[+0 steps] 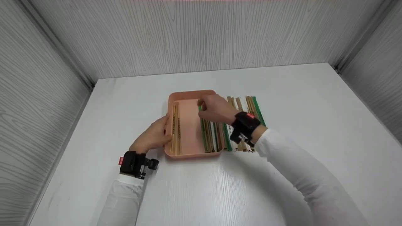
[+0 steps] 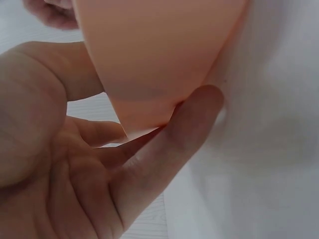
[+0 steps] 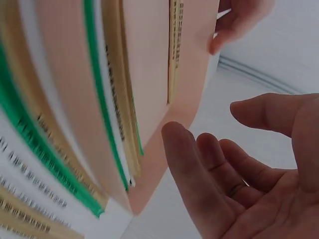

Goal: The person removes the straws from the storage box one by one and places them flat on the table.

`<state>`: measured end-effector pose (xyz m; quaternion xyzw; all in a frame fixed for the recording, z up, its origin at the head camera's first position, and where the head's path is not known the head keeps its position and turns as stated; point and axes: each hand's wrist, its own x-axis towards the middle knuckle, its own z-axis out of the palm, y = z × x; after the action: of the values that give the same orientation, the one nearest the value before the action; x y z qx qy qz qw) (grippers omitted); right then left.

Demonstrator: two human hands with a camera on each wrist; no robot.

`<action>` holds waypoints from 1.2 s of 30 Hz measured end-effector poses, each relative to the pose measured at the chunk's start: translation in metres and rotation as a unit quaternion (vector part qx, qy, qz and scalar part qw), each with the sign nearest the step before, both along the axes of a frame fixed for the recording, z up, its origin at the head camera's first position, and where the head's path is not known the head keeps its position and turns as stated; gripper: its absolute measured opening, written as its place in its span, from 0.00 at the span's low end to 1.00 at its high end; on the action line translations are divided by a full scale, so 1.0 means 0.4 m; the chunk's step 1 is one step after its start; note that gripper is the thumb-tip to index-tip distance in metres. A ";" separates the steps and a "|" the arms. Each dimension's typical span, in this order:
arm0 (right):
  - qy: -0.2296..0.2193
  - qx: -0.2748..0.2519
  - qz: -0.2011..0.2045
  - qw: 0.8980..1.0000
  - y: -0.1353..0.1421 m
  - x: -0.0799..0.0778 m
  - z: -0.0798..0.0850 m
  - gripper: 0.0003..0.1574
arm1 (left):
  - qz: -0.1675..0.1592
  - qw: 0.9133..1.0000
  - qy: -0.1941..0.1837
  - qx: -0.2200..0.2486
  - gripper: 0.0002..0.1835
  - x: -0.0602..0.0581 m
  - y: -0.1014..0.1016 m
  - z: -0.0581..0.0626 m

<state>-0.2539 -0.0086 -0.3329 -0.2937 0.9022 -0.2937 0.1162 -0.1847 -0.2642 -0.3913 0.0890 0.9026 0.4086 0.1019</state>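
Note:
A pink tray (image 1: 191,125) lies on the table. My left hand (image 1: 152,136) grips its left wall; in the left wrist view the fingers (image 2: 164,154) lie against the tray's outer side. Over the tray's far right part hovers my right hand (image 1: 218,108), and the right wrist view shows its thumb and fingers apart with nothing between them. Slim tan sticks (image 1: 176,135) with printed lettering lie along the tray's left side. Several green, white and brown printed sticks (image 3: 117,99) lie lengthwise along its right side, partly hidden by my right hand in the head view.
More long printed sticks (image 1: 258,108) in green, white and brown lie side by side on the white table (image 1: 194,191), just right of the tray. My right wrist and forearm cover part of them. Grey wood-grain panels (image 1: 194,37) stand behind and at both sides.

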 end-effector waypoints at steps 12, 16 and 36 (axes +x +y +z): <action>0.046 0.172 0.044 0.983 -0.201 0.031 -0.106 0.19 | -0.005 1.000 0.014 -0.020 0.49 0.003 0.007 -0.003; 0.075 0.214 0.034 0.973 -0.208 0.028 -0.112 0.11 | -0.007 1.000 0.013 -0.015 0.49 0.001 0.012 0.000; -0.017 0.007 -0.015 1.000 -0.107 0.009 -0.073 0.08 | -0.009 1.000 0.013 -0.007 0.48 -0.001 -0.002 -0.004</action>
<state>-0.2504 -0.0514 -0.3622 -0.2747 0.9063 -0.2940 0.1291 -0.1849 -0.2651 -0.3930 0.1013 0.9060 0.4000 0.0941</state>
